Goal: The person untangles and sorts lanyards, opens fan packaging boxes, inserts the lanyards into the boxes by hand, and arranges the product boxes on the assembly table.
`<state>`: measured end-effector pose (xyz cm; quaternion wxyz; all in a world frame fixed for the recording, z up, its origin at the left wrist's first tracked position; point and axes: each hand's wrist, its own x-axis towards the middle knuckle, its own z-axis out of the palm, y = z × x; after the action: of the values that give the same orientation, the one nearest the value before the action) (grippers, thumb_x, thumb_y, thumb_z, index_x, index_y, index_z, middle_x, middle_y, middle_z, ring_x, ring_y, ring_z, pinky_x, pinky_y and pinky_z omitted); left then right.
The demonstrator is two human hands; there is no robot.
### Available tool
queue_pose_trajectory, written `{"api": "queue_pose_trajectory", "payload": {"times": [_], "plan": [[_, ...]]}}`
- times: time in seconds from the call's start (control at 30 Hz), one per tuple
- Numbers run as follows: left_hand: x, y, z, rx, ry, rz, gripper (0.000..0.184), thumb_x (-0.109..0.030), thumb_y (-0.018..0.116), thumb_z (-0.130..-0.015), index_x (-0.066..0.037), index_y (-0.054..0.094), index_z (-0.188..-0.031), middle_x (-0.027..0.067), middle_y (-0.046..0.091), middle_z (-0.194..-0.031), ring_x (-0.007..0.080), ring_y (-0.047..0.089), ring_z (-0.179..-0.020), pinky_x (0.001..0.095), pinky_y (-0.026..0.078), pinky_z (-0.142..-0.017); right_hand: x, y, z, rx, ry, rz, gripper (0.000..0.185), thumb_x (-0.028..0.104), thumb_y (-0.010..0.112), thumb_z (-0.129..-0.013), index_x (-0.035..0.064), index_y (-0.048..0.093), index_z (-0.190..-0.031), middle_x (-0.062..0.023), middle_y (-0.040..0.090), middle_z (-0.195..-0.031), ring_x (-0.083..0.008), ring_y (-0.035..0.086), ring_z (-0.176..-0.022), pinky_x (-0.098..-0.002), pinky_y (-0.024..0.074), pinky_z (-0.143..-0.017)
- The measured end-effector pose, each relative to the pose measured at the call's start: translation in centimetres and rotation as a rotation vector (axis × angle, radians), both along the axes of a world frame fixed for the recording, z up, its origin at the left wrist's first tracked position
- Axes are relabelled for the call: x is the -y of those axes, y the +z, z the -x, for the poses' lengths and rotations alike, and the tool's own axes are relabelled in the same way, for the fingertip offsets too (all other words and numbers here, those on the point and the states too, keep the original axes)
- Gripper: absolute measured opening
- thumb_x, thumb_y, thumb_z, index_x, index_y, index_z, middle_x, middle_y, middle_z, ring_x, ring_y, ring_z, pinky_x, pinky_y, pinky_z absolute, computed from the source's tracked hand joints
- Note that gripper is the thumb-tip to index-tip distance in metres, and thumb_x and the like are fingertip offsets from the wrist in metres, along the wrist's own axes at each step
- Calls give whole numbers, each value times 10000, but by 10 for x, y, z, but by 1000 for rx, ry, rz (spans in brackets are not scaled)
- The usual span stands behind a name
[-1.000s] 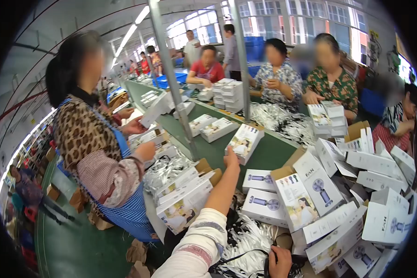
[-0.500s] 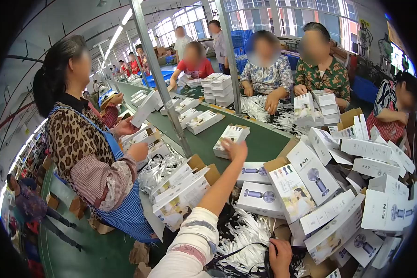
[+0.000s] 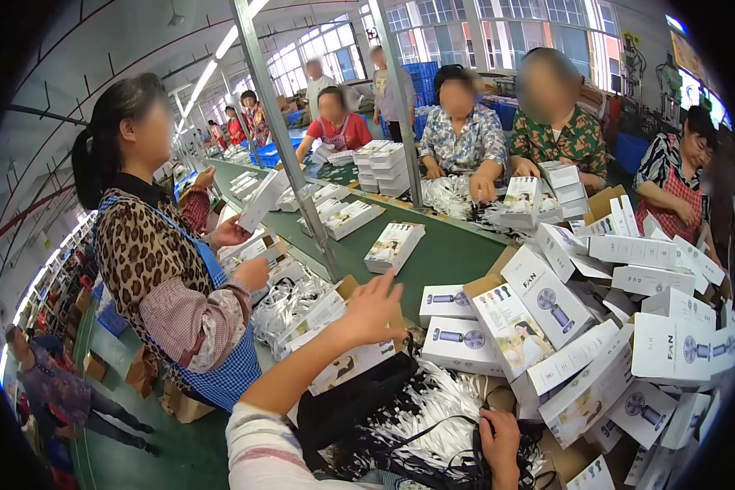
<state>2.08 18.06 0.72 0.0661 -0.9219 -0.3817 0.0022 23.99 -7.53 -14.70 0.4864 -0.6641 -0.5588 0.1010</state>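
Note:
My left hand (image 3: pixel 371 310) is in mid-air over the near edge of the belt, fingers spread, holding nothing. Just beyond its fingertips a white fan box (image 3: pixel 394 247) lies flat on the green conveyor belt (image 3: pixel 457 265), apart from the hand. Low in the view, my right hand (image 3: pixel 500 441) has its fingers curled around a black cord (image 3: pixel 433 426), partly hidden by the hand. That hand rests at the right side of a heap of white straps (image 3: pixel 429 408) mixed with black ones. Beneath my left hand stand open fan boxes (image 3: pixel 359 363).
A large pile of white fan boxes (image 3: pixel 547 314) rises on the right. Metal posts (image 3: pixel 290 147) stand along the belt. A co-worker in a blue checked apron (image 3: pixel 220 359) stands close on the left, holding a box. Others sit across the belt beside stacked boxes (image 3: pixel 381 167).
My left hand has let go of the fan box on the belt and drawn back toward me, its fingers spreading. My right hand stays by the straps.

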Motion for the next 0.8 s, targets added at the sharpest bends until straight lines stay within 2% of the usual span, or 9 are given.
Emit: {"api": "queue_pose_trajectory", "payload": {"times": [0.07, 0.2, 0.27, 0.3, 0.37, 0.47, 0.63, 0.7, 0.8], "plan": [[9, -1, 37, -48, 117, 87, 904, -565, 647, -706, -19, 340, -1358, 242, 206, -1447, 397, 309, -1291, 486, 331, -1007, -1, 0, 0, 35, 2, -45, 125, 47, 621, -755, 18, 649, -874, -133, 644, -847, -309, 583, -800, -376, 457, -722], [29, 3, 90, -68, 208, 157, 906, -566, 647, -708, 11, 350, -1340, 242, 258, -1428, 392, 366, -1258, 441, 360, -1000, -1, 5, 2, 33, 6, -40, 124, 49, 620, -757, 18, 649, -873, -134, 641, -844, -313, 582, -807, -381, 455, -726], [33, 1, 106, 45, 284, 291, 894, -552, 654, -716, 26, 356, -1329, 237, 346, -1380, 370, 403, -1232, 397, 368, -996, -1, 4, 1, 20, 7, -6, 129, 69, 615, -765, 3, 652, -869, -142, 647, -851, -317, 586, -818, -384, 459, -754], [34, 0, 111, 50, 293, 288, 894, -552, 654, -716, 26, 356, -1329, 237, 346, -1380, 370, 403, -1232, 397, 368, -996, -2, 4, 1, 23, 17, -9, 129, 69, 615, -765, 3, 652, -869, -142, 647, -851, -317, 586, -818, -384, 459, -754], [34, -3, 117, 111, 286, 326, 878, -537, 665, -717, 22, 368, -1324, 229, 417, -1326, 352, 429, -1210, 375, 369, -995, -2, 4, 1, 19, 2, 22, 132, 68, 613, -765, 0, 651, -871, -143, 645, -850, -317, 584, -819, -384, 458, -754], [38, -2, 120, 179, 245, 297, 849, -521, 672, -718, 22, 397, -1308, 222, 451, -1295, 356, 442, -1192, 378, 366, -996, -1, 4, 0, 20, 9, 21, 133, 66, 613, -764, -2, 650, -872, -144, 644, -852, -318, 583, -820, -387, 457, -754], [36, -18, 134, 276, 215, 282, 827, -531, 666, -719, -2, 419, -1306, 184, 445, -1312, 347, 416, -1200, 393, 358, -998, -2, 14, -1, 4, 26, -6, 135, 64, 615, -761, 2, 651, -876, -144, 644, -854, -319, 583, -822, -387, 457, -757], [38, -20, 136, 297, 161, 241, 785, -476, 681, -735, 23, 434, -1288, 211, 454, -1295, 340, 440, -1189, 369, 356, -1003, 0, 15, -3, 100, 61, 63, 185, 120, 567, -852, 17, 641, -987, -178, 635, -971, -346, 580, -915, -408, 450, -827], [43, -19, 136, 311, 172, 236, 787, -479, 685, -735, 26, 436, -1285, 210, 453, -1295, 338, 433, -1191, 369, 354, -1005, 0, 15, -3, 106, 71, 58, 184, 122, 558, -857, 17, 638, -984, -170, 637, -969, -344, 579, -912, -406, 448, -827]]}}
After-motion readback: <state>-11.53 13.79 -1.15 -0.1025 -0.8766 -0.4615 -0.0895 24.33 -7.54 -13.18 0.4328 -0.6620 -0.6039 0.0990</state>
